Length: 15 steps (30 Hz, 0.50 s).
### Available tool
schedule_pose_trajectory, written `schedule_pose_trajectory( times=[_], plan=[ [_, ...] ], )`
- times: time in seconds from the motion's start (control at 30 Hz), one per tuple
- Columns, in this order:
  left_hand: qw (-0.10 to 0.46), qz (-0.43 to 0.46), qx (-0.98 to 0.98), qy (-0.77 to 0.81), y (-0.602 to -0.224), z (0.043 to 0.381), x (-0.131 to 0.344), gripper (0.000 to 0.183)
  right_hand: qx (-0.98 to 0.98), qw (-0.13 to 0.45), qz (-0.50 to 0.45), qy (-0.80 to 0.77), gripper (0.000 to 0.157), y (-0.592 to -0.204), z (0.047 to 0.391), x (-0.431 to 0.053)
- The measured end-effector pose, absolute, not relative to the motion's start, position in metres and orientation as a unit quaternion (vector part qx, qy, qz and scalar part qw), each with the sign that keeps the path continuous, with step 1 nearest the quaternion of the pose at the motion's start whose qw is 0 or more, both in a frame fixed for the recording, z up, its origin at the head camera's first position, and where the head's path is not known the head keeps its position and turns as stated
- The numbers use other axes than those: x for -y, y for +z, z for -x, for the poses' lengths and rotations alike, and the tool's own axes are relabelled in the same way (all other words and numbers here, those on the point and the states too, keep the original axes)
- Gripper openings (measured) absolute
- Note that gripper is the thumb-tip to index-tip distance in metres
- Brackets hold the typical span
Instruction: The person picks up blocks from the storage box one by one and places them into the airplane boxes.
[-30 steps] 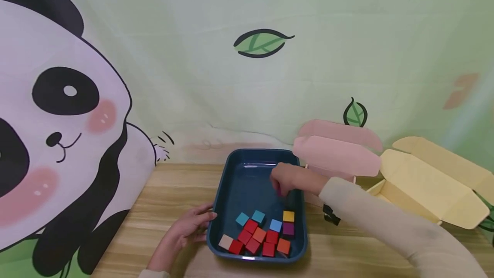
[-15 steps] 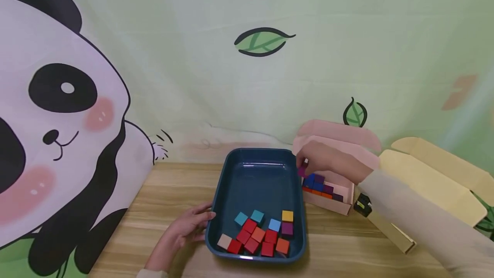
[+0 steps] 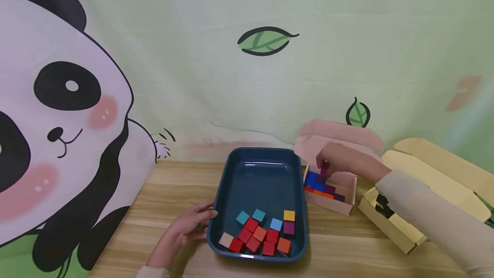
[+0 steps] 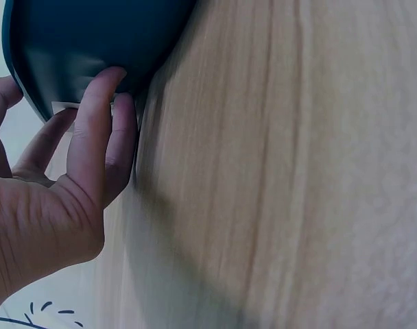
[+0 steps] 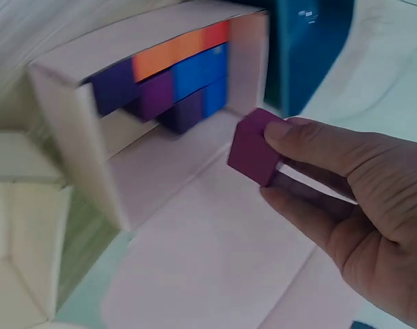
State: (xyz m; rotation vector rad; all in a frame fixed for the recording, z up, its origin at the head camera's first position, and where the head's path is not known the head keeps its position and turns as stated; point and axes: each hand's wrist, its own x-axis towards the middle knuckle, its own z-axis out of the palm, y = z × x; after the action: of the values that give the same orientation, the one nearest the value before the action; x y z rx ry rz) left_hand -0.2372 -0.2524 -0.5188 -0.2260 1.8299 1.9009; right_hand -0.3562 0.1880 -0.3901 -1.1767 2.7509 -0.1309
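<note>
Between thumb and fingers my right hand (image 3: pixel 341 161) pinches a purple cube (image 5: pixel 253 149), held over the open pink box (image 3: pixel 329 203). In the right wrist view, rows of cubes fill part of that box: orange cubes (image 5: pixel 156 62), blue cubes (image 5: pixel 195 68) and dark purple cubes (image 5: pixel 112 86), with bare floor beside them. My left hand (image 3: pixel 189 224) rests against the left side of a dark blue tray (image 3: pixel 254 183), its extended fingers touching the outer wall in the left wrist view. Several loose cubes, among them a red cube (image 3: pixel 272 236) and a yellow cube (image 3: pixel 289 215), lie in the tray's near half.
An open yellow box (image 3: pixel 390 226) stands right of the pink one, under my right forearm. The raised pink lid (image 3: pixel 308 145) leans behind its box. A wood-grain table (image 3: pixel 181 183) carries everything, and a panda-printed cloth (image 3: pixel 193 76) hangs behind.
My right hand has moved right, from above the tray to above the pink box, carrying the purple cube. My left hand has stayed at the tray's side.
</note>
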Motion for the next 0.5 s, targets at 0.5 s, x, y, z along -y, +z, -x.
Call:
schedule_pose_trajectory(
  times=[0.5],
  plan=[
    [0.247,0.087,-0.677,0.688,-0.516,0.239,0.251,0.069,-0.891,0.007,0.454,0.023,0.014,-0.425,0.368,-0.213]
  ],
)
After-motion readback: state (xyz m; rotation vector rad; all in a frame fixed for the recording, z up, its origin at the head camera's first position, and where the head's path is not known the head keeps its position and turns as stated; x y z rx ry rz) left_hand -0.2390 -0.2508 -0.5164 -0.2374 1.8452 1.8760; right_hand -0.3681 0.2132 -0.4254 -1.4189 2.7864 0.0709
